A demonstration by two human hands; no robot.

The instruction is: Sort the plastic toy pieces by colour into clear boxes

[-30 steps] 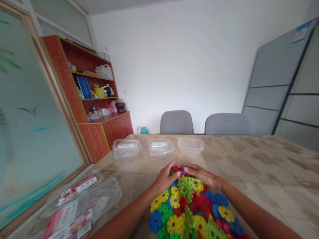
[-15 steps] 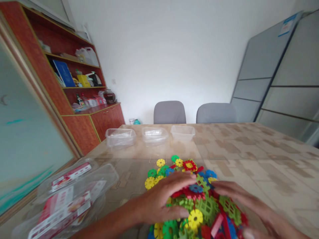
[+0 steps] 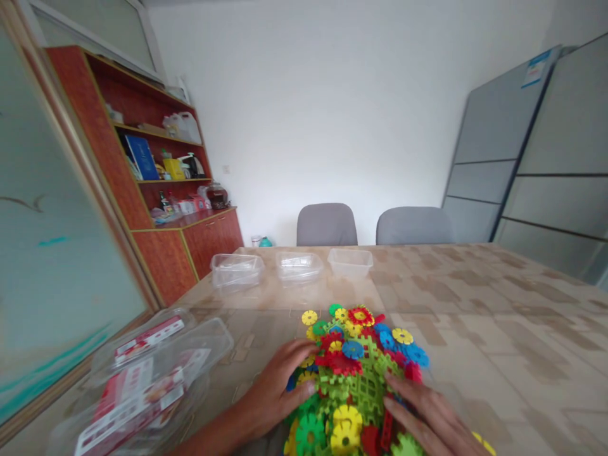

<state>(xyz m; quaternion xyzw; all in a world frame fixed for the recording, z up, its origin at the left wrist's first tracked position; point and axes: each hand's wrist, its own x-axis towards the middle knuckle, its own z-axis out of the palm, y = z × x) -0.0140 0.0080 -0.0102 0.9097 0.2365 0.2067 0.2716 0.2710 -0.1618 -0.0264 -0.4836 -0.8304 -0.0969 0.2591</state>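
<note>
A heap of colourful plastic building pieces (image 3: 351, 380) lies on the table in front of me. In it are notched yellow discs (image 3: 346, 430), a blue disc (image 3: 353, 349), light green lattice squares (image 3: 368, 387) and red toothed pieces (image 3: 344, 364). My left hand (image 3: 280, 386) rests against the heap's left side, its thumb and fingers apart. On the right side, my right hand (image 3: 427, 411) lies over the pieces with fingers stretched out. Neither hand grips a piece that I can make out. The right hand's lower part is cut off by the frame edge.
Three clear plastic tubs (image 3: 350, 262) stand in a row toward the table's far edge. Transparent lids with red labels (image 3: 137, 392) are piled at the left. Two grey chairs (image 3: 327, 225) stand behind the patterned table (image 3: 475, 304).
My left hand has moved from over the heap to its left side. My right hand has come inward onto the right side. The heap's top pieces have shifted, and the view has tilted up slightly.
</note>
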